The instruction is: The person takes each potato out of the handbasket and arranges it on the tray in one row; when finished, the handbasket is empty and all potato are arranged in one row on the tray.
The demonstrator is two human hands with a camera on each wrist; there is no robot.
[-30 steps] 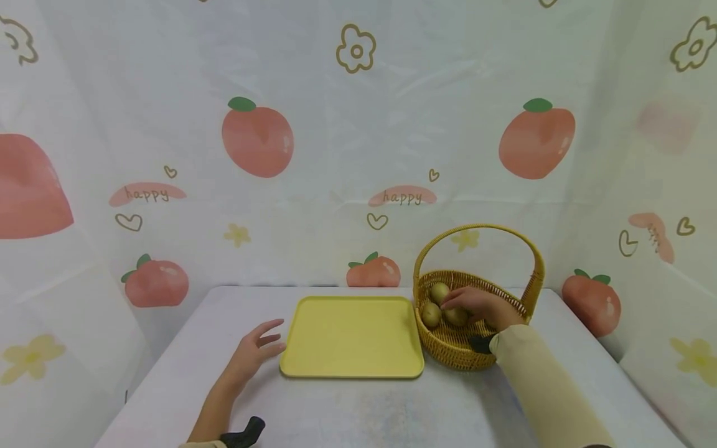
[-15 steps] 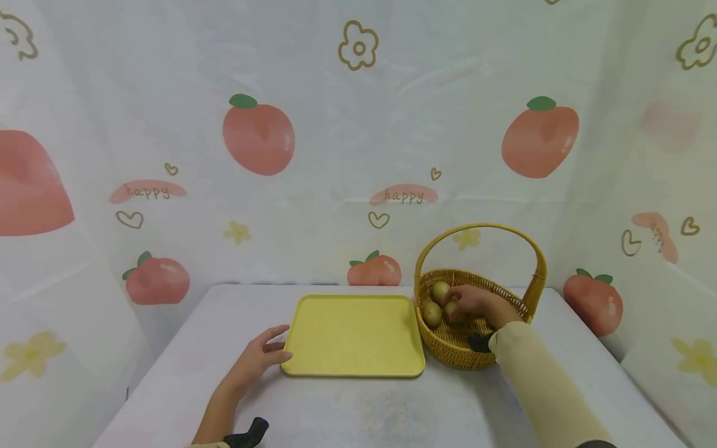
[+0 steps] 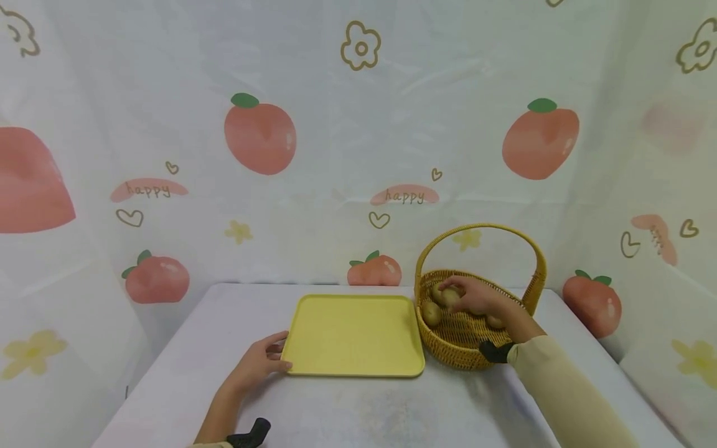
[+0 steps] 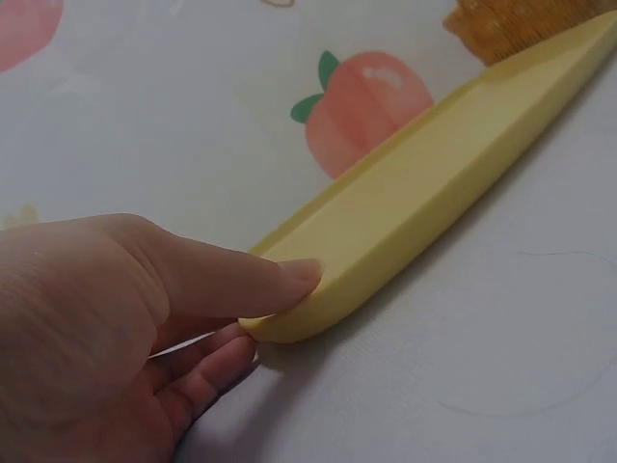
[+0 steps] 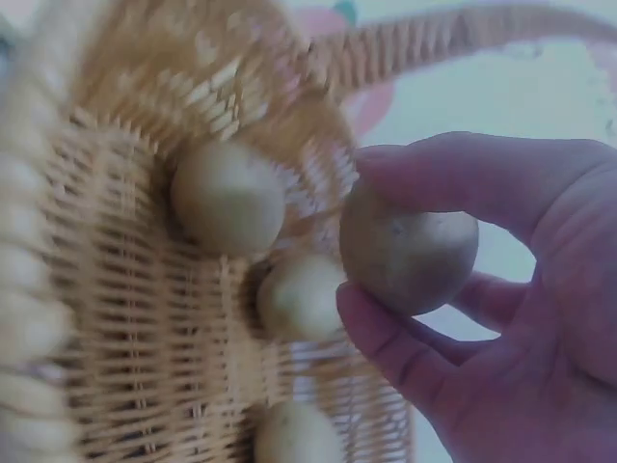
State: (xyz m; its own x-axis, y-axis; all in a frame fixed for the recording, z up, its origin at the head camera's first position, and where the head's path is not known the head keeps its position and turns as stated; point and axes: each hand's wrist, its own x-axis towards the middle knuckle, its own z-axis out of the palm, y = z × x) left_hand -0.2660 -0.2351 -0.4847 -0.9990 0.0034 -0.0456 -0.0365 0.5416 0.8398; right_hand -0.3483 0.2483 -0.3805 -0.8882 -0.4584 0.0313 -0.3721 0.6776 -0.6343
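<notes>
My right hand (image 3: 476, 296) pinches a small round brownish-yellow potato (image 5: 410, 253) between thumb and fingertips, raised over the wicker basket (image 3: 450, 359). Below it in the right wrist view, several similar potatoes (image 5: 228, 200) lie on the woven bottom. At the table's left part, my left hand (image 3: 257, 363) grips the near left corner of a shallow yellow tray (image 3: 358, 336). Its thumb lies over the tray's rim in the left wrist view, while the other fingers are at the corner's outer side and partly hidden.
The basket's tall arched handle (image 3: 482, 226) rises above the right forearm. Basket and tray stand side by side on the white-covered table (image 3: 364, 410). Behind them hangs a white curtain (image 3: 313, 236) printed with peaches.
The left hand has moved to the tray's corner and taken hold of it. The right hand has closed round a potato and lifted it from among the others.
</notes>
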